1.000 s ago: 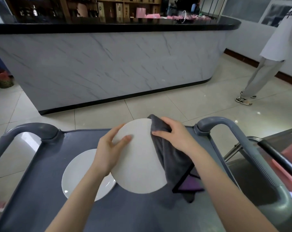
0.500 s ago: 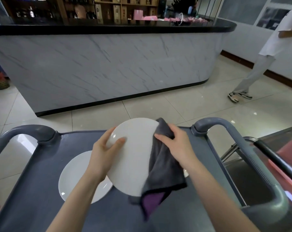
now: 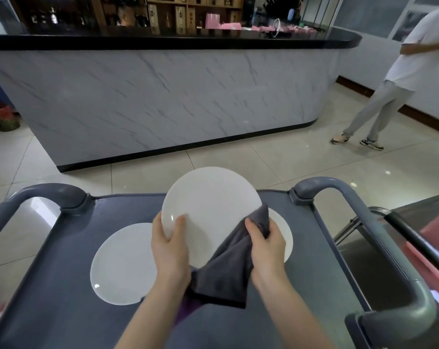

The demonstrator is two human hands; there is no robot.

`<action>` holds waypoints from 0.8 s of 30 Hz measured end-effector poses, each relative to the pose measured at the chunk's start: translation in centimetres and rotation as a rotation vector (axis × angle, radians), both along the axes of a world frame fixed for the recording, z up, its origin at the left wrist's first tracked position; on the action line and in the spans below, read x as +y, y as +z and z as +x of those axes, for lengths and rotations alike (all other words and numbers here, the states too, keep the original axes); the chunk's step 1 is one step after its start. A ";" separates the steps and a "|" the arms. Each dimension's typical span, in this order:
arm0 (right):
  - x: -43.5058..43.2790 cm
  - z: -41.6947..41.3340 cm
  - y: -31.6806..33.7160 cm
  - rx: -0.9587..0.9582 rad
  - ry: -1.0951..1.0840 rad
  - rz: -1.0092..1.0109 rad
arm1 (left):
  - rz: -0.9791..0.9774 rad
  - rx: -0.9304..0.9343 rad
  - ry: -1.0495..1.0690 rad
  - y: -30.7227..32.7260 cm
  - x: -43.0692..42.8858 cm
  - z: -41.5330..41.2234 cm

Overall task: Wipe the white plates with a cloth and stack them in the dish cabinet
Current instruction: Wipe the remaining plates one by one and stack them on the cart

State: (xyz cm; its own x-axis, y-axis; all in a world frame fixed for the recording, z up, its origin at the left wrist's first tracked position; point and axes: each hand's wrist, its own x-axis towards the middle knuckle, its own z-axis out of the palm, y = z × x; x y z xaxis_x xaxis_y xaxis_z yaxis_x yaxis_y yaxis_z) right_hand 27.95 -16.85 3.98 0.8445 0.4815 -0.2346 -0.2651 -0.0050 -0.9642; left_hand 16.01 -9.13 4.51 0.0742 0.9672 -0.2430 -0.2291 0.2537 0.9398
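My left hand (image 3: pixel 170 245) grips the lower left rim of a white plate (image 3: pixel 211 200), thumb on its face, holding it tilted above the grey cart tray (image 3: pixel 62 285). My right hand (image 3: pixel 266 248) clutches a dark grey cloth (image 3: pixel 226 270) against the plate's lower right part. A second white plate (image 3: pixel 122 265) lies flat on the tray at the left. A third white plate (image 3: pixel 282 233) lies on the tray behind my right hand, mostly hidden. No dish cabinet is in view.
The cart has grey handles at the left (image 3: pixel 37 197) and right (image 3: pixel 339 195). A marble-fronted counter (image 3: pixel 163 96) with a black top stands ahead across tiled floor. A person (image 3: pixel 394 79) in white stands at the far right. Pink items (image 3: pixel 435 250) sit right of the cart.
The held plate has turned more upright and risen. My right hand with the cloth slid down from the plate's upper right to its lower right. The person at the right shifted stance.
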 end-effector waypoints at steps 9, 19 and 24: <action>2.0 6.3 5.1 -0.610 0.712 -0.182 | 0.399 0.481 -0.750 3.3 6.6 -1.8; -0.4 1.0 -0.4 -0.056 0.003 0.016 | -0.108 -0.051 -0.006 0.4 0.1 0.0; -0.9 1.7 -0.7 -0.030 0.067 -0.031 | 0.042 0.133 -0.265 -0.3 2.2 -1.7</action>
State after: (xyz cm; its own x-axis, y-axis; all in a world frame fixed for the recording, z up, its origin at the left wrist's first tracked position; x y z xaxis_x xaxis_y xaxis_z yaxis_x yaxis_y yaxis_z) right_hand 29.69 -17.75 3.31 0.8176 0.5299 -0.2251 -0.2338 -0.0518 -0.9709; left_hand 14.29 -6.88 4.20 0.2960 0.9278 -0.2272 -0.0344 0.2480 0.9681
